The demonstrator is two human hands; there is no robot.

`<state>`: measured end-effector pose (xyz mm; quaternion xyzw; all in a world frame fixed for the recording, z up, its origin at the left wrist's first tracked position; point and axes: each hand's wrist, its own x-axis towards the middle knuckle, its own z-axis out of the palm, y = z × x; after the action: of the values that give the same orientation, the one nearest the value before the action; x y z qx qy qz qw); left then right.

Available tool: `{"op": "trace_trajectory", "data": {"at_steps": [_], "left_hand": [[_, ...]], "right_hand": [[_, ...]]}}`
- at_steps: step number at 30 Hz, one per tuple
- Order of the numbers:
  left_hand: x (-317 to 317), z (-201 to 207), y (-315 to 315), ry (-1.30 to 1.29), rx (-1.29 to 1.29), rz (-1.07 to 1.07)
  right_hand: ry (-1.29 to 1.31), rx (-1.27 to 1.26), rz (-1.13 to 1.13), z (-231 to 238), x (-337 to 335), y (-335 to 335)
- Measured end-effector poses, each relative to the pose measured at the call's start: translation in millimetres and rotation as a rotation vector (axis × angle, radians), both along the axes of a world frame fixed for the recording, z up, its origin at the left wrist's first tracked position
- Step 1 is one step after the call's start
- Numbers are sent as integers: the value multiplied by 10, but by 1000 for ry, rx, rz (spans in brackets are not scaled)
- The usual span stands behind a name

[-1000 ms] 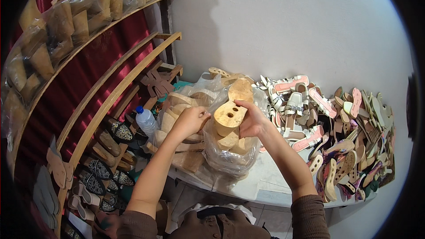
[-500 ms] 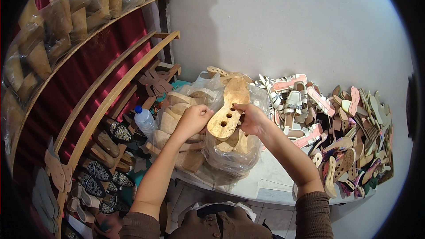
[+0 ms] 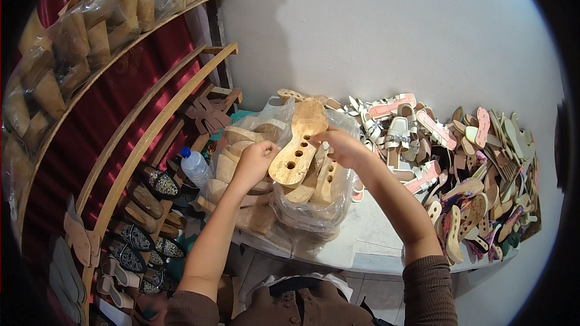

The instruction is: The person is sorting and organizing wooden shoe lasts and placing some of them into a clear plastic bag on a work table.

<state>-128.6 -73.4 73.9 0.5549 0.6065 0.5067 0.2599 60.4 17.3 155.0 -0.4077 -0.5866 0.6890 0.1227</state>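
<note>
A pale wooden shoe sole (image 3: pixel 294 151), with a row of round holes, lies tilted over an open clear plastic bag (image 3: pixel 323 222). My right hand (image 3: pixel 341 146) grips its right edge near the holes, thumb and fingers closed. On the opposite side, my left hand (image 3: pixel 257 160) is closed with its fingertips at the sole's left edge; part of its grip is hidden. Inside the bag lie more wooden soles, one with holes (image 3: pixel 326 180) showing at the right. Left of it, further wooden soles (image 3: pixel 232 157) are piled under plastic.
White strappy sandals (image 3: pixel 399 136) and a heap of mixed soles (image 3: pixel 483 199) cover the right of the white table (image 3: pixel 377 229). A water bottle (image 3: pixel 194 168) with a blue cap stands at left. Wooden racks (image 3: pixel 145 118) hold shoes there, with bagged wooden heels (image 3: pixel 75 36) above.
The wooden sole and both hands have shifted slightly left in view, as has the whole scene. The right hand has moved a little up along the sole, uncovering another holed sole in the bag.
</note>
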Motion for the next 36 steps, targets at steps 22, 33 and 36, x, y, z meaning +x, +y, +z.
{"op": "trace_trajectory", "data": {"at_steps": [22,33,36], "left_hand": [[-9,190,-58,-283,-103,-56],[206,578,-208,-62,-5,29],[353,773,-325,153,148,124]], "right_hand": [[-113,1334,-247,-428,332,770],[29,1226,-331,-539,705,630],[82,1215,-302,-646,893,665]]}}
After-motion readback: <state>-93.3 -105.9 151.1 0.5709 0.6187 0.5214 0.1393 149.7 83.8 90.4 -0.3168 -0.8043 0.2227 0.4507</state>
